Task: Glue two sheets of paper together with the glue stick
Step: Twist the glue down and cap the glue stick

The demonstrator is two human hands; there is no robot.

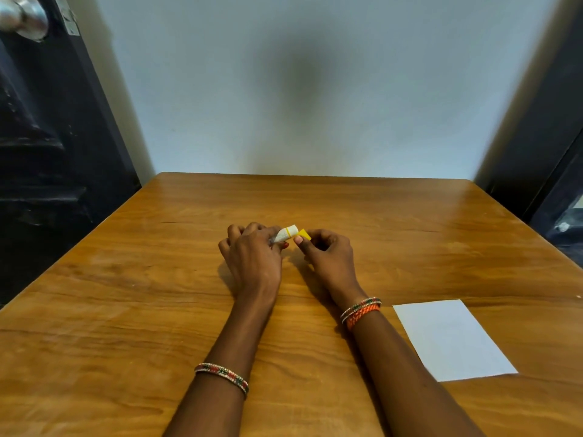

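Observation:
My left hand (252, 257) is closed around a small glue stick (285, 233) with a white body and a thin yellow band, held just above the middle of the wooden table (157, 310). My right hand (328, 257) pinches the yellow cap (304, 234) at the stick's right end. I cannot tell whether the cap is on the stick or just off it. A white sheet of paper (451, 340) lies flat on the table to the right of my right forearm. Only one sheet edge shows, so I cannot tell whether another lies under it.
A pale wall stands straight behind the table's far edge. A dark door with a metal knob (25, 17) is at the left. Dark furniture (561, 184) stands at the right.

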